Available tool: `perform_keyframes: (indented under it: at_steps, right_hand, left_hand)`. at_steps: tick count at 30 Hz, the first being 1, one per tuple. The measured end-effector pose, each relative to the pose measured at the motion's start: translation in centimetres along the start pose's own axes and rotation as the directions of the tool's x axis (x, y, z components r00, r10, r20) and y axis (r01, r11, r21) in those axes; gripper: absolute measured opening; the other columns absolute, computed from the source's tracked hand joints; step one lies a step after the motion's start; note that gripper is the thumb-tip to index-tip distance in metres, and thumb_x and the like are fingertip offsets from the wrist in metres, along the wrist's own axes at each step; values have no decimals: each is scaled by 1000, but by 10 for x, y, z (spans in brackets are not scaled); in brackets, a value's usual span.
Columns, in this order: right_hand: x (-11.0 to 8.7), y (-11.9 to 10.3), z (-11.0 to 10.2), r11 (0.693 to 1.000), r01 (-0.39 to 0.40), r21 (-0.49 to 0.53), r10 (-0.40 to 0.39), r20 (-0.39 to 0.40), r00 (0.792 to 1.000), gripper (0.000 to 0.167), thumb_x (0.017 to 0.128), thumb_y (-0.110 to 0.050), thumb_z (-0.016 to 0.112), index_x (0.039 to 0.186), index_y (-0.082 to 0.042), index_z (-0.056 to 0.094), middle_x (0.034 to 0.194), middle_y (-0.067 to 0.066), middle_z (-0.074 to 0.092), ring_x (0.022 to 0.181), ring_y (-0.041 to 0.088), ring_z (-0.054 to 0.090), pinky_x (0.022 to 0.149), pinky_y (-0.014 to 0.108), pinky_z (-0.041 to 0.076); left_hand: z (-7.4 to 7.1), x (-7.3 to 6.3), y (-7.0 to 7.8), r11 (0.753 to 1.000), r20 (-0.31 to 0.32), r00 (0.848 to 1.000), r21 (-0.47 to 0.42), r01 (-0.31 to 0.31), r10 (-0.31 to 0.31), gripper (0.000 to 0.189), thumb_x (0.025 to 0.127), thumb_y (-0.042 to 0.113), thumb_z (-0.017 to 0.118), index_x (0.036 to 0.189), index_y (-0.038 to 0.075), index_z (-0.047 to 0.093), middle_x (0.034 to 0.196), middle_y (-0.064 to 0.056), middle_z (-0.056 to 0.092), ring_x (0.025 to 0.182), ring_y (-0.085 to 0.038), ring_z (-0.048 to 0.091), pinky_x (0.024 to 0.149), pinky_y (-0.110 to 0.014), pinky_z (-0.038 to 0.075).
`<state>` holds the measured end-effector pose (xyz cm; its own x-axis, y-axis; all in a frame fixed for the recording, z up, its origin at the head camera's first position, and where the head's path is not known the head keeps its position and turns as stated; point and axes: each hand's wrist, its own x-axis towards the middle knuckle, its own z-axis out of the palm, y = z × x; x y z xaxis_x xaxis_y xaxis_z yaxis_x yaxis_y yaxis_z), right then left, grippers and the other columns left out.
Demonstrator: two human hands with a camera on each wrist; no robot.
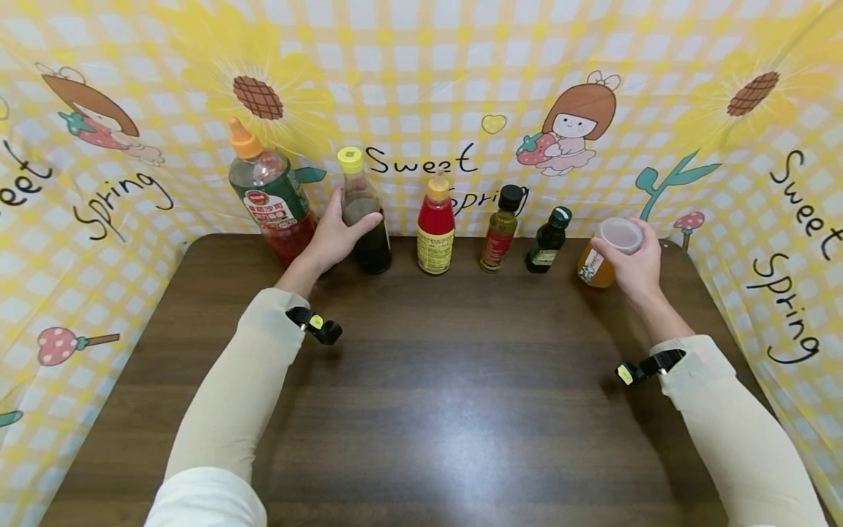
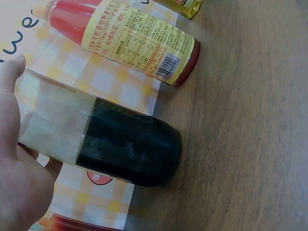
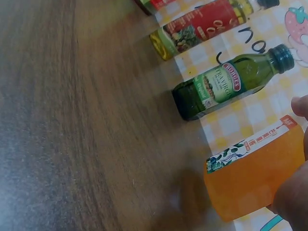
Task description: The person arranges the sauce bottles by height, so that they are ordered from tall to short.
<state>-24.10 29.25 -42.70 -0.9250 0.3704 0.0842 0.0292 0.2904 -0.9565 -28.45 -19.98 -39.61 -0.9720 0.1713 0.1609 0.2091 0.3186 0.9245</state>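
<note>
My left hand grips a glass bottle of dark sauce with a yellow cap, around its upper body. In the left wrist view the dark liquid fills its lower part, and the thumb lies along the clear glass. At the far right of the row, my right hand holds an orange-filled bottle with a translucent lid and a white label strip. The right wrist view shows this orange bottle between thumb and fingers, most of the hand being cut off by the frame.
Left of the left hand stands a large red chili sauce bottle. Between the hands are a red sauce bottle with a yellow label, a slim oil bottle and a small green olive oil bottle. A checked cloth hangs behind the brown table.
</note>
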Motion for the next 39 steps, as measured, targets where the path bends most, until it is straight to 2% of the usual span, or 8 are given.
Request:
perform_keyframes:
  at_steps: [5,11,13,16,22,24,31,39]
  right_hand:
    - [6,2,7,1000,5,25,-4,-36,999,76,85,-18,82,149,-7,43,130,1,48,111,11,47,96,28,42]
    - [13,7,12,997,-15,72,21,-89,996,75,83,-18,84,147,-8,45,131,1,47,114,12,48,100,27,41]
    - [16,9,12,996,-28,86,37,-107,994,76,84,-19,84,148,-9,44,133,1,47,116,12,47,102,27,41]
    - [21,11,11,994,-33,104,46,-124,991,76,84,-19,83,149,-10,43,134,0,47,119,13,46,104,27,39]
    - [25,14,12,993,-35,113,49,-115,992,76,85,-17,83,149,-11,41,131,-2,47,119,13,47,105,26,38]
    - [25,15,13,993,-36,115,49,-109,993,76,86,-17,83,149,-11,41,131,-1,46,120,13,46,106,27,38]
    - [22,15,12,996,-25,91,33,-82,996,78,87,-21,82,150,-11,38,133,-1,45,122,15,45,106,27,38]
    - [20,16,8,998,2,64,1,-52,999,80,87,-22,82,151,-9,36,132,0,45,119,13,46,104,27,38]
  left_hand:
    - [0,0,4,1000,12,1000,-14,2,-2,66,100,20,68,152,7,30,150,-15,44,143,-25,36,120,-46,21]
    - [1,-13,32,1000,21,1000,-8,3,-3,61,101,13,65,150,2,31,149,-20,44,143,-29,36,120,-47,22]
    - [2,-15,36,1000,24,1000,-12,0,1,60,101,14,65,149,2,31,149,-19,44,143,-29,37,120,-47,22]
    - [2,-12,33,1000,22,1000,-17,-10,10,60,101,14,65,149,2,32,148,-20,45,143,-29,37,120,-47,22]
    - [1,0,5,1000,-4,1000,-16,-9,9,64,99,17,68,151,6,32,149,-16,46,143,-25,36,120,-46,21]
    - [0,1,1,1000,-9,1000,-13,-9,9,65,99,20,69,151,8,32,149,-14,46,143,-24,37,120,-46,20]
    - [0,-2,0,1000,-13,1000,-8,-4,4,69,98,27,71,152,11,32,151,-7,43,143,-19,36,121,-44,21]
    - [0,-2,3,998,-27,998,30,51,-50,74,97,32,71,149,10,24,155,-10,37,147,-21,29,121,-47,19]
